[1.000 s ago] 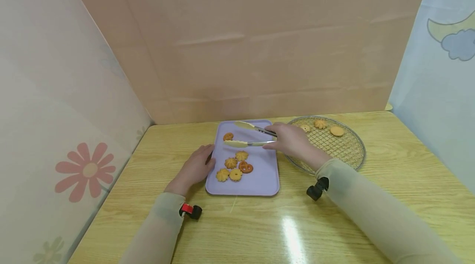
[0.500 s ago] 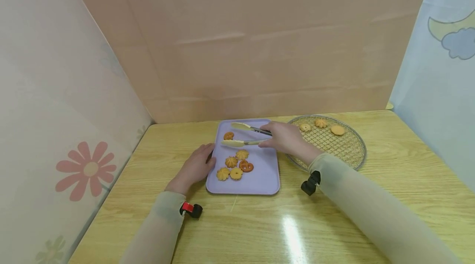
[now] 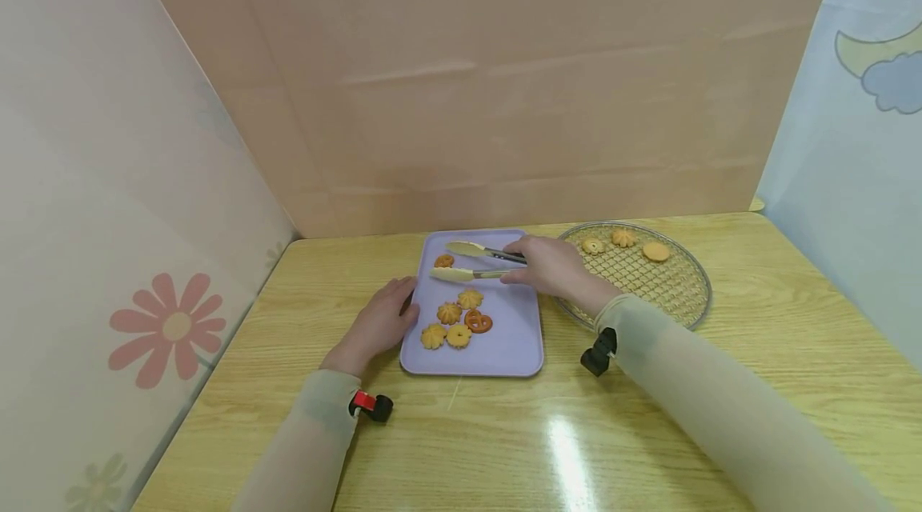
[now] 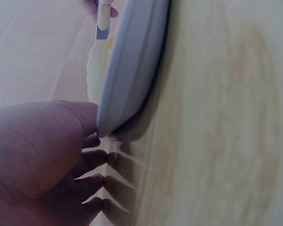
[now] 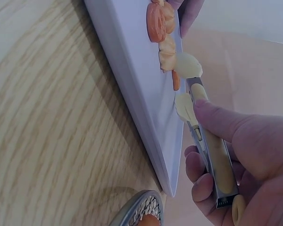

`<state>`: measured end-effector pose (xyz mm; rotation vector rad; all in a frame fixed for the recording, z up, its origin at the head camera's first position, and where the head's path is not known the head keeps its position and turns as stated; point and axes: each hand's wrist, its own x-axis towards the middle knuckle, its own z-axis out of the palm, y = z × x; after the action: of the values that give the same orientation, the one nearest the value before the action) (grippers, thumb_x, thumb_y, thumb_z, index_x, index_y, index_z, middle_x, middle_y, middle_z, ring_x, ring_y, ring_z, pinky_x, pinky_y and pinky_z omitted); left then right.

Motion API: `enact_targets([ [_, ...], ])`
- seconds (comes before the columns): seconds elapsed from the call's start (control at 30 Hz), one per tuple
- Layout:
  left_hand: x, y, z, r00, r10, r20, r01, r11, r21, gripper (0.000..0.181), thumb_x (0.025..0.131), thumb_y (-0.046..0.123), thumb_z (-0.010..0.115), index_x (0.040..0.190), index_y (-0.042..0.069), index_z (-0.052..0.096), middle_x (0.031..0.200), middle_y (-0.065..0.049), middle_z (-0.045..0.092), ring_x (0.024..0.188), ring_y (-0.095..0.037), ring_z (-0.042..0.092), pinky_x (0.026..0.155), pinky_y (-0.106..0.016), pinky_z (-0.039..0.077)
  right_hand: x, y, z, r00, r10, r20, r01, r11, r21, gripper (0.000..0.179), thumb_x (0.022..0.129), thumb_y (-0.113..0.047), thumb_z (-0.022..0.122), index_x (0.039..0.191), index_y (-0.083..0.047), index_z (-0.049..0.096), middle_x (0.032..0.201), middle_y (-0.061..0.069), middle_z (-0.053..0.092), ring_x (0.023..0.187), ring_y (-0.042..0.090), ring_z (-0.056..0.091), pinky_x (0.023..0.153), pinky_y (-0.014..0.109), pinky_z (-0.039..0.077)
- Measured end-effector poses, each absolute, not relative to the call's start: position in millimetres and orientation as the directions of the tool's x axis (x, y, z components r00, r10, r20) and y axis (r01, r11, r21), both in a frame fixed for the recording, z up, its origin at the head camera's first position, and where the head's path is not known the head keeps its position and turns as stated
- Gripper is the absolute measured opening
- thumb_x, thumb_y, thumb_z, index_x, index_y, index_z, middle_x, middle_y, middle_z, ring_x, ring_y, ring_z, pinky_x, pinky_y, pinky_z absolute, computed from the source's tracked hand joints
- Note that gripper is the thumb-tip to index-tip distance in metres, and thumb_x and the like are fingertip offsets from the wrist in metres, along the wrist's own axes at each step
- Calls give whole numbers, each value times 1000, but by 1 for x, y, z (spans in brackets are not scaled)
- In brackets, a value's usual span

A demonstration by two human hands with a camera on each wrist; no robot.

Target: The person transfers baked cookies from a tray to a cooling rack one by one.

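Observation:
My right hand (image 3: 555,266) grips a pair of tongs (image 3: 497,256) with pale scalloped tips, spread apart over the far part of a lilac tray (image 3: 511,352). Between the tips in the head view shows a small brown pretzel (image 3: 444,261), partly covered by the lower tip. Nearer on the tray lie a second pretzel (image 3: 479,322) and several flower-shaped cookies (image 3: 450,313). At the tray's left edge rests my left hand (image 3: 378,324); in the left wrist view its thumb (image 4: 87,117) touches the rim, and the other fingertips meet the table beside it.
Right of the tray, a round wire rack (image 3: 648,288) bears a ring cookie (image 3: 593,246), a flower-shaped cookie (image 3: 623,238) and a plain round biscuit (image 3: 655,252). My right forearm passes over the rack's near left edge. A brown backdrop (image 3: 504,136) stands behind the wooden table (image 3: 461,448).
My right hand has moved slightly left with the tongs, and their tips have drawn closer together around the far pretzel. My left hand stays at the tray's edge.

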<state>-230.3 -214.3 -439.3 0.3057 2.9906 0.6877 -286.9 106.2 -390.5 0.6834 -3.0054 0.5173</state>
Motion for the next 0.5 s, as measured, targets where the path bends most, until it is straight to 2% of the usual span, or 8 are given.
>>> enact_targets([
  [0.2,-230,-214,-439,-979,204,-13,178,881,437,60,114,21,56,169,0,41,173,-20,42,164,-44,27,134,-59,24,-288,106,-391,-904,-418,93,-425,851,-307,59,97,-47,86,146,-16,74,140,11,75,112,32,75,73,48,61],
  [0.5,-230,-214,-439,-979,204,-21,177,890,420,60,115,23,57,169,1,41,173,-19,42,164,-43,27,134,-59,25,-285,106,-392,-906,-411,103,-422,855,-301,55,97,-44,86,144,-17,76,140,11,75,115,33,75,76,49,62],
])
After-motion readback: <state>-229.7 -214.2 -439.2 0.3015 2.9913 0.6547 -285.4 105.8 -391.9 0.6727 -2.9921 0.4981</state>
